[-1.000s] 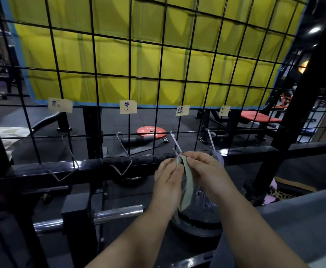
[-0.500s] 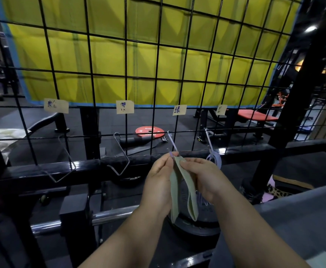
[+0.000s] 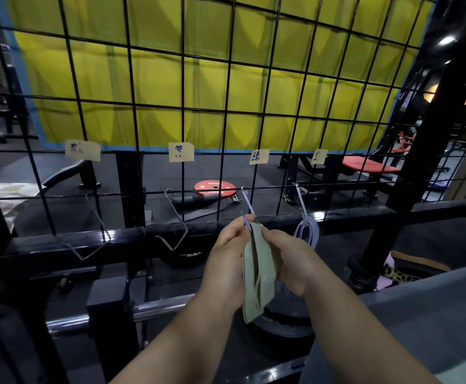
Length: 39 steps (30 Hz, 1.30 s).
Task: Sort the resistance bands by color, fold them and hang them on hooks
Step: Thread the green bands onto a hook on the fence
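Note:
A folded pale green resistance band (image 3: 259, 275) hangs between my hands, its top at the tip of the third hook (image 3: 247, 206) on the black wire grid (image 3: 226, 106). My left hand (image 3: 226, 261) pinches the band's upper left edge, and my right hand (image 3: 290, 259) grips its right side. A folded light purple band (image 3: 308, 231) hangs on the fourth hook (image 3: 301, 200) just to the right. Two bare metal hooks (image 3: 175, 220) (image 3: 99, 225) hang further left. Paper labels (image 3: 259, 156) are stuck on the grid above each hook.
A black steel frame rail (image 3: 132, 239) runs below the hooks, with a chrome barbell sleeve (image 3: 159, 309) and a black weight plate (image 3: 284, 322) under my hands. A grey surface (image 3: 420, 322) lies at the lower right. A red plate (image 3: 215, 187) lies on the floor beyond the grid.
The band's lower folds have dropped and opened out between my hands, and both hands have lowered slightly while its top stays at the hook tip.

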Tool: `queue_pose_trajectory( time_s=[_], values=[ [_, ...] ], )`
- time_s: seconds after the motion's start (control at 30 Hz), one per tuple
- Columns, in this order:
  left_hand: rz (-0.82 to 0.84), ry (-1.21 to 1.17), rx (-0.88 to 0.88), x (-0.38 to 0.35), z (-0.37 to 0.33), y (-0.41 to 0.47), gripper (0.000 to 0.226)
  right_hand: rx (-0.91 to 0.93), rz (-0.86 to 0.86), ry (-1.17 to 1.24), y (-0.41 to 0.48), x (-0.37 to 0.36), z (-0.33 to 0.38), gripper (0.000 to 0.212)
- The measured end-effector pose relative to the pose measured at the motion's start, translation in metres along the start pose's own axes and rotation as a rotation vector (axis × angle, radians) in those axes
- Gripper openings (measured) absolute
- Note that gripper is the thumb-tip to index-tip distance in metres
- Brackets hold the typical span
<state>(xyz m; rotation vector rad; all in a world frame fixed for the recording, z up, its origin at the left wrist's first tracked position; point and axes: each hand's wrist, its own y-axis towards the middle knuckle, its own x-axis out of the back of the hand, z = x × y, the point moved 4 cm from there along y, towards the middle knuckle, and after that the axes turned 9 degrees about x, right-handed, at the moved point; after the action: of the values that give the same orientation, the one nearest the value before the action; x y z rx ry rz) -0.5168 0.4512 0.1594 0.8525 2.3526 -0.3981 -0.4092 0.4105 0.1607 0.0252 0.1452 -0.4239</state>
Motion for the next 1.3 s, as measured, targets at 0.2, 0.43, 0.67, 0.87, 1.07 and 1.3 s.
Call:
queue_pose_trajectory(
  time_s=[0.2,0.43,0.67,0.87,1.07,1.3],
  values=[
    [-0.02,0.051,0.0,0.002,-0.005,0.002,0.021,0.064,0.004,-0.061,0.002,0.001,0.002,0.023],
    [-0.218,0.173,0.011,0.005,-0.007,0.007,0.023,0.104,0.009,-0.123,0.001,0.0,0.004,0.018],
    [-0.268,0.078,0.071,0.0,-0.01,0.003,0.022,0.18,-0.001,-0.219,0.002,0.004,0.009,0.018],
    [-0.255,-0.017,0.149,-0.005,-0.011,0.001,0.029,0.204,-0.002,-0.275,0.002,0.004,0.009,0.018],
    [-0.201,-0.237,0.154,-0.009,-0.014,0.006,0.03,0.222,0.027,-0.225,0.003,0.003,0.009,0.012],
    [-0.249,-0.172,0.123,-0.008,-0.013,0.007,0.032,0.239,0.051,-0.247,0.006,0.008,0.004,0.012]
  ],
)
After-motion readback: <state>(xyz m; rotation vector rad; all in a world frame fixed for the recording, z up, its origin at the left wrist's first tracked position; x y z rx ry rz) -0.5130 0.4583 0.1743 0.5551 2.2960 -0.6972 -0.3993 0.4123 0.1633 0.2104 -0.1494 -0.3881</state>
